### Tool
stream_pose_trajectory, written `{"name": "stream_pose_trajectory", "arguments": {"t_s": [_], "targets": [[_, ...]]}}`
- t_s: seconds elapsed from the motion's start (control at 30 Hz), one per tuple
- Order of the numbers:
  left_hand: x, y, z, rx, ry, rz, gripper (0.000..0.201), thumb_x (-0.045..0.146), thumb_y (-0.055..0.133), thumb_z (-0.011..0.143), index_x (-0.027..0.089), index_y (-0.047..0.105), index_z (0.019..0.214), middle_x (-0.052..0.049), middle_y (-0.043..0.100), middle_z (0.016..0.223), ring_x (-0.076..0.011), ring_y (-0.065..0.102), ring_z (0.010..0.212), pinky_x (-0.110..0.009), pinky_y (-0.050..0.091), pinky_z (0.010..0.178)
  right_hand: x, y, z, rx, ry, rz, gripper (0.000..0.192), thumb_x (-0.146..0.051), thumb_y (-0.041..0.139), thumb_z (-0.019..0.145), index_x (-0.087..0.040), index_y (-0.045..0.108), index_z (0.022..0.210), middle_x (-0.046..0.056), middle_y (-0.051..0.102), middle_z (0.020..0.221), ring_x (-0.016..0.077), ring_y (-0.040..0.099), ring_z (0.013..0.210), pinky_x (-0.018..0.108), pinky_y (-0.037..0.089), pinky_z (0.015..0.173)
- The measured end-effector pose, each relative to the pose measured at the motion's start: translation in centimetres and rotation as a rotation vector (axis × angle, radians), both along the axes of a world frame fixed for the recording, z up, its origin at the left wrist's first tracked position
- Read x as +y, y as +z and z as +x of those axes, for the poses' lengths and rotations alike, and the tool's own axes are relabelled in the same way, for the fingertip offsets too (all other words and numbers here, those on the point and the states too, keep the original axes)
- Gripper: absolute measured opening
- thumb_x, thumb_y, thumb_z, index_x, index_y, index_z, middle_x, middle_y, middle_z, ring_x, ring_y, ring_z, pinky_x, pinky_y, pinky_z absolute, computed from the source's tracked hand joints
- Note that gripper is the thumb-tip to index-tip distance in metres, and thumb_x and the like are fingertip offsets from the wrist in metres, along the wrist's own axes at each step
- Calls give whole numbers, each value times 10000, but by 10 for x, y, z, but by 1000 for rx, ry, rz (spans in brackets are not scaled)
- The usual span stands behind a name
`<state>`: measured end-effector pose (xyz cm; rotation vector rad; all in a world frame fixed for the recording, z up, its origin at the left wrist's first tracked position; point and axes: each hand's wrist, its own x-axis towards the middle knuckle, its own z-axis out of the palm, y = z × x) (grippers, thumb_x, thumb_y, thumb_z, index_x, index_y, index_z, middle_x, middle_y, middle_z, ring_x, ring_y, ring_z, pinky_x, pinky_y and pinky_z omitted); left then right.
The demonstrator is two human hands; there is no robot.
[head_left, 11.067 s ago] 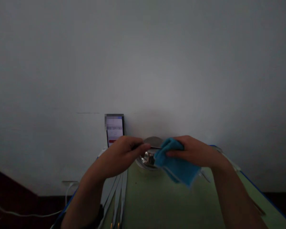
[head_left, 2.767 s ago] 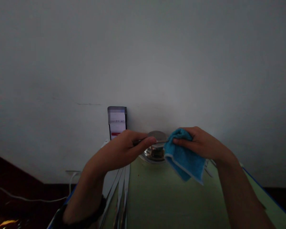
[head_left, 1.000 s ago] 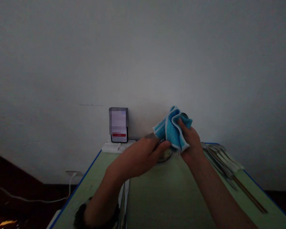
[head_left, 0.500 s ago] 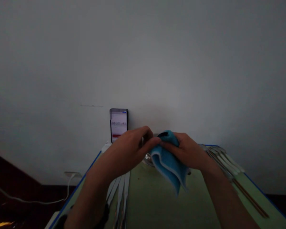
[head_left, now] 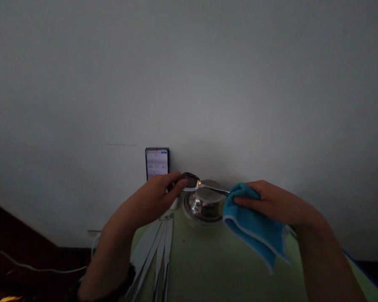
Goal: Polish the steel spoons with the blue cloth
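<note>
Here, over the round metal bowl, left hand pinches a silvery spoon, right hand clamps blue cloth onto it

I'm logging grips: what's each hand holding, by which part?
Left hand: spoon, by its bowl. Right hand: cloth, by its upper part, at the handle.

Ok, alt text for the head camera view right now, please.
A left hand pinches a shiny metal spoon by its head while the right hand holds its handle end in a blue, white-edged cloth. Behind it is an upturned, round silver metal bowl on a green table; at left, slim metal utensils lie and a black-framed phone stands.
</note>
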<state>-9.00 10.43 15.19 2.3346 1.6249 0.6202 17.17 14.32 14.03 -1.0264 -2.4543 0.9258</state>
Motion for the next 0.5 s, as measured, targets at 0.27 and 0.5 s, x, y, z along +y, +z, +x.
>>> {"name": "stream_pose_trajectory", "arguments": {"t_s": [0.27, 0.5], "targets": [[-2, -8, 27, 50, -169, -159, 360, 364, 305, 881, 163, 603, 903, -27, 617, 742, -131, 531, 636, -226, 358, 573, -3, -1, -9, -84, 20, 114, 269, -401, 452, 815, -183, 569, 709, -16, 577, 633, 110, 510, 564, 229, 379, 544], [1, -7, 39, 74, -147, -112, 377, 368, 282, 890, 171, 598, 828, -27, 630, 744, -135, 550, 647, -219, 364, 577, 2, -12, -27, -84, 12, 214, 287, -395, 418, 832, -173, 572, 735, 5, 590, 660, 122, 520, 594, 238, 357, 555]]}}
